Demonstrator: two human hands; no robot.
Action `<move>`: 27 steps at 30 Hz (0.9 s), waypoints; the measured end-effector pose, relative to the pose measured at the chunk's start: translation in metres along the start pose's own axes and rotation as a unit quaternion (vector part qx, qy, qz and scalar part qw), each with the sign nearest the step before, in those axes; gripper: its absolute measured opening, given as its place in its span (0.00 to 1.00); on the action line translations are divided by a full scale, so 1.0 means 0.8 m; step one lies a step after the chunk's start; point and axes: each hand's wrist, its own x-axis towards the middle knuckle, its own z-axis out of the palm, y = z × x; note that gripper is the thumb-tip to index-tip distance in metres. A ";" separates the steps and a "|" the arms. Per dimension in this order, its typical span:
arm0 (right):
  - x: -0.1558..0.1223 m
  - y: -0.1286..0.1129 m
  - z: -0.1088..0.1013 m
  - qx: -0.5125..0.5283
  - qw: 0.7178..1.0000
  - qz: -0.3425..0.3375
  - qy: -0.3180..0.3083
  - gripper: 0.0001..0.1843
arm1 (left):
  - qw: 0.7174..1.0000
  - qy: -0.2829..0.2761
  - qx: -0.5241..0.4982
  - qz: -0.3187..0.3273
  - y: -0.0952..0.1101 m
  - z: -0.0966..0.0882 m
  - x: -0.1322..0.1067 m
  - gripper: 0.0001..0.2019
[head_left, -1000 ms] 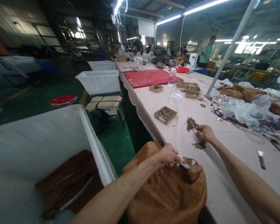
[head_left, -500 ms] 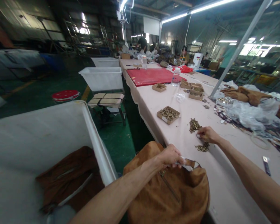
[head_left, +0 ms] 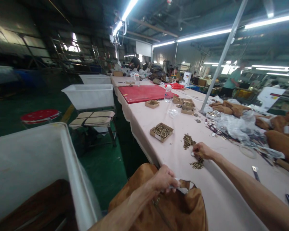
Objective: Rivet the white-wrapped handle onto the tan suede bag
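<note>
My left hand (head_left: 164,179) is closed on the upper edge of a brown suede bag (head_left: 173,208) that hangs off the near edge of the long table (head_left: 219,199). A white strip shows between its fingers. My right hand (head_left: 201,150) rests on the pale tablecloth, fingers curled and pinching among small brass-coloured metal pieces. One little heap of those metal pieces (head_left: 197,165) lies just below the hand, another heap (head_left: 188,141) just beyond it. What the pinch holds is too small to name.
An open cardboard box of brass pieces (head_left: 161,132) sits farther along, with more boxes (head_left: 188,107), a plastic bottle (head_left: 168,93) and a red mat (head_left: 142,93) behind. Plastic wrap and brown bags (head_left: 240,125) crowd the right. White bins (head_left: 69,166) stand left. Other people work far off.
The view has tilted upward and swung, so everything sits lower in frame. My right hand stays at the brass pieces and my left hand keeps its hold on the bag.
</note>
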 end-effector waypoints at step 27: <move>0.000 -0.057 -0.015 0.033 0.995 -0.098 -0.007 0.07 | 0.995 0.048 -0.054 -0.068 -0.019 0.004 -0.005 0.07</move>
